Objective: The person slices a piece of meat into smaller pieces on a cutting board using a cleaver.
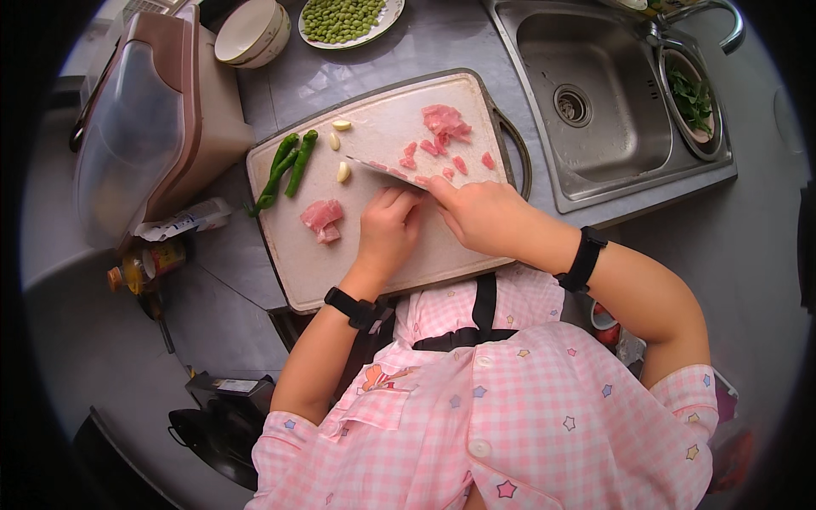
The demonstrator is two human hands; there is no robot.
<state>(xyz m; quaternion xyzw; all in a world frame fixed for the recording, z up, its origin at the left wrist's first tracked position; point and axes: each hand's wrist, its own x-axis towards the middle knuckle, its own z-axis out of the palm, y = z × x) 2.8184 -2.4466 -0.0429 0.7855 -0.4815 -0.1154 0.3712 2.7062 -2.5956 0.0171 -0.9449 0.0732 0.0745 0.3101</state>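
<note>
My right hand [481, 207] grips a kitchen knife [386, 171], its blade pointing left over the cutting board [287, 255]. Close against the near side of the blade, the fingers of my left hand [389, 220] are curled; whatever lies under them is hidden. Small strips of raw meat [459, 165] lie beyond the knife, near a larger heap of sliced meat [444, 121]. To the left of my left hand sits a chunk of raw meat [322, 220]. Several green chili peppers [301, 163] and three peeled garlic cloves [343, 172] rest on the board's left half.
A stainless steel sink [599, 146] is at right, with a bowl of leafy greens [690, 102] beside its basin. Behind the board stand a plate of green beans [344, 19] and stacked bowls [250, 32]. A lidded bin [172, 121] and an oil bottle [150, 262] flank the left.
</note>
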